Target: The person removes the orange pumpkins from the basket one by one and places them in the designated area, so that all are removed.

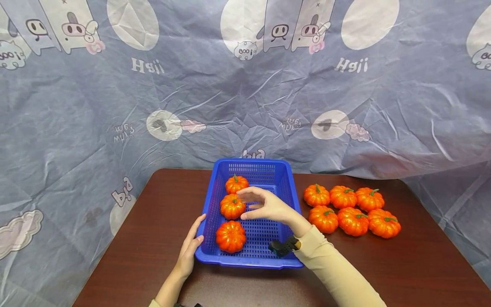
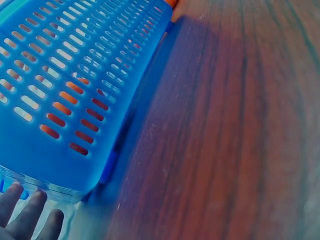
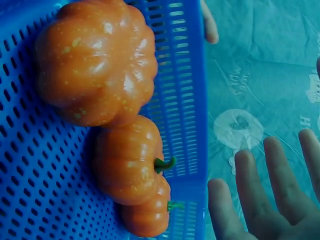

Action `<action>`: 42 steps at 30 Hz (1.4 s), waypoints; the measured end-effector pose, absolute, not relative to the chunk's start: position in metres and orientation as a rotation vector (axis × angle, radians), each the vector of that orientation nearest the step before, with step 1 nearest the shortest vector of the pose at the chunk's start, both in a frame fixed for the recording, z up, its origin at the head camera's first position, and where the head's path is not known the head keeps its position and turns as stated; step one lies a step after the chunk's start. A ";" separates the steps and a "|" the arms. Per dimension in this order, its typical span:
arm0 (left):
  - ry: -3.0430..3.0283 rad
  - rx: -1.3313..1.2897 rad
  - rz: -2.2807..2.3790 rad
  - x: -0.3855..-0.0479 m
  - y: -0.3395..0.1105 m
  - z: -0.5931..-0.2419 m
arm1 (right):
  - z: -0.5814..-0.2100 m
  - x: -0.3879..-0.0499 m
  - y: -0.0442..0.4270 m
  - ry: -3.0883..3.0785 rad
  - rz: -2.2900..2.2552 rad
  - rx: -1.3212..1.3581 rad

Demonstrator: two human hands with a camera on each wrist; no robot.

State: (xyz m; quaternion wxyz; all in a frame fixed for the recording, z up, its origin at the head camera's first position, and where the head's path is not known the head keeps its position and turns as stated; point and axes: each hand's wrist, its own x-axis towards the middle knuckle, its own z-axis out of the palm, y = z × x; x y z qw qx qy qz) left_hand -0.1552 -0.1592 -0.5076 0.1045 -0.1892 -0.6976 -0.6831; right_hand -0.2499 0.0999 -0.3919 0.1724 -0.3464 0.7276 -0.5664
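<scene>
A blue plastic basket (image 1: 253, 259) stands on the table, with three small orange pumpkins in a column along its left side. In the head view these are the far pumpkin (image 1: 236, 184), the middle pumpkin (image 1: 232, 207) and the near pumpkin (image 1: 231, 236), whose stem does not show. My right hand (image 1: 264, 205) hovers over the basket beside the middle pumpkin, fingers spread and slightly bent, holding nothing. At the basket's left side, my left hand (image 1: 188, 249) touches the outer edge with extended fingers. Its fingertips (image 2: 35, 200) show against the basket in the left wrist view.
Several more orange pumpkins (image 1: 353, 221) with green stems lie in two rows on the brown table (image 1: 153, 238), right of the basket. A grey-blue printed cloth (image 1: 245, 98) hangs behind the table. A black strap (image 1: 284, 246) sits at my right wrist.
</scene>
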 end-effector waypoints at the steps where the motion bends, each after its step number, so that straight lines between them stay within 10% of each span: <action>1: -2.058 -0.556 -2.011 -0.155 -0.159 -0.508 | -0.392 -0.250 0.098 2.068 -1.589 -0.985; 42: -2.053 -0.587 -2.026 -0.155 -0.159 -0.508 | -0.436 -0.255 0.069 1.976 -1.102 -0.869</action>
